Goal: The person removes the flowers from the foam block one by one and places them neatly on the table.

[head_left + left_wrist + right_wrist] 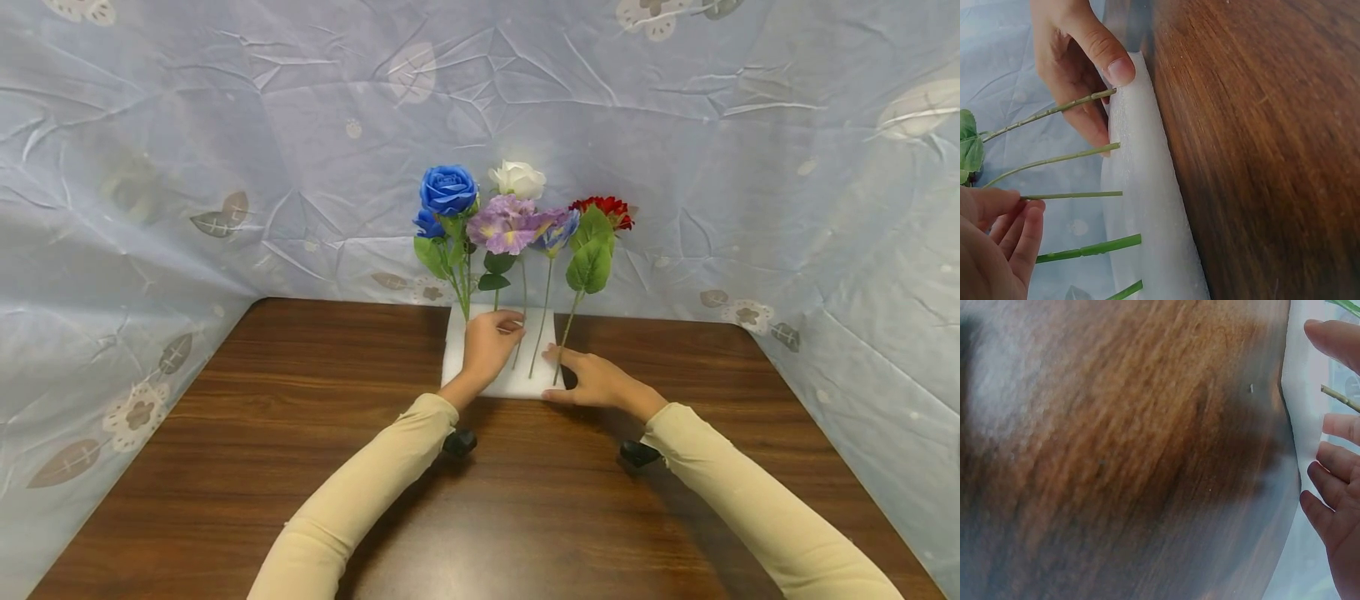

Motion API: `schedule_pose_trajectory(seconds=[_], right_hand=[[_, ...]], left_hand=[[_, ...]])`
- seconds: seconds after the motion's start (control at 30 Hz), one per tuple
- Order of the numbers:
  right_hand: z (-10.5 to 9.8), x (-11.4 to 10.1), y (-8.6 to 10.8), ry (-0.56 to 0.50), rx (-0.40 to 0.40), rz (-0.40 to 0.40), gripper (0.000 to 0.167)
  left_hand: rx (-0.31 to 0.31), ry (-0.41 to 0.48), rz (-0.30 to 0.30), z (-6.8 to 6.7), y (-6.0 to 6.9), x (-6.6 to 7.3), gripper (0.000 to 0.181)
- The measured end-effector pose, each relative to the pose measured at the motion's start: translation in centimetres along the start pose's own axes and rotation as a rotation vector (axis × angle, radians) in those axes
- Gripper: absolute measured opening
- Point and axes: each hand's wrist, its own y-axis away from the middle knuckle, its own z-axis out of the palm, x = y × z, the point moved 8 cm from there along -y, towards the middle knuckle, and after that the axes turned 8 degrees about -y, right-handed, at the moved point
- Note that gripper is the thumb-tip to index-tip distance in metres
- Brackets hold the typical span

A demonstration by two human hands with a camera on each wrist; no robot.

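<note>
My left hand (491,346) pinches the thin green stem (1085,195) of an artificial flower between thumb and fingers. That stem's lower end meets a white foam block (457,358); the pinched stem seems to lead up to the purple flower (504,225). At the block's right end, my right hand (600,382) rests against it, thumb on the near side (1121,70) and fingers spread behind. Between that thumb and fingers stands the stem of the red flower (611,210). Beside these are a blue-violet flower (557,233), a white rose (517,179) and a blue rose (447,190), stems down to the foam.
The brown wooden table (495,517) extends around the block, with a patterned grey-blue cloth (337,125) hanging behind and at both sides. Large green leaves (588,265) hang low on the red flower's stem. Dark wrist devices (459,442) sit under the sleeves.
</note>
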Motion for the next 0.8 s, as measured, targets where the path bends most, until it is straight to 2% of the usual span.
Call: schedule_pose_trajectory(seconds=[0.27,0.47,0.8], right_hand=[[0.0,-0.1,0.0,0.004,-0.013,0.008,0.089],[0.0,-0.2,0.0,0.004,-0.016,0.005,0.087],[0.0,0.0,0.0,-0.011,-0.027,0.012,0.084]], left_hand=[[-0.015,0.035,0.022,0.0,0.0,0.2,0.018],[-0.029,0.057,0.045,-0.6,0.0,1.1,0.019],[-0.123,0.008,0.095,-2.1,0.1,2.4,0.021]])
